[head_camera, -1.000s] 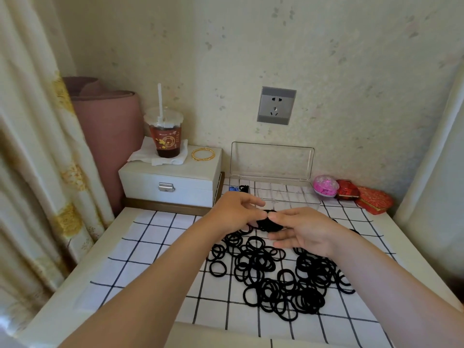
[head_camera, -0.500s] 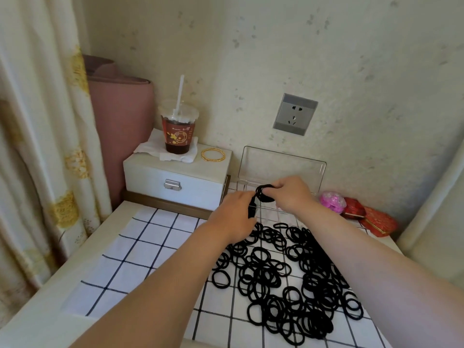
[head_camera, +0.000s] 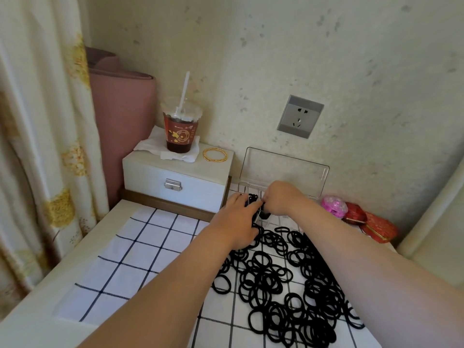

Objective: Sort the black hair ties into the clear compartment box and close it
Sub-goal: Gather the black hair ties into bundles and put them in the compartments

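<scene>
Many black hair ties (head_camera: 283, 285) lie in a loose pile on the white checked cloth (head_camera: 150, 247). The clear compartment box (head_camera: 276, 221) stands behind the pile against the wall, with its lid (head_camera: 283, 169) upright and open. Both hands meet over the box's left end. My right hand (head_camera: 281, 199) pinches a small bunch of black hair ties (head_camera: 253, 198) and holds it down in a compartment. My left hand (head_camera: 238, 222) sits close beside it, fingers curled onto the same bunch. The hands hide most of the box's compartments.
A white drawer box (head_camera: 175, 182) at the back left carries an iced drink cup (head_camera: 180, 129) on a napkin and a gold bangle (head_camera: 215, 154). A pink case (head_camera: 335, 205) and red pouches (head_camera: 374, 226) lie at the back right. A curtain (head_camera: 37, 146) hangs on the left.
Both hands carried the bunch of hair ties from above the pile forward to the box and lowered it into a left compartment. The view has tilted and moved closer.
</scene>
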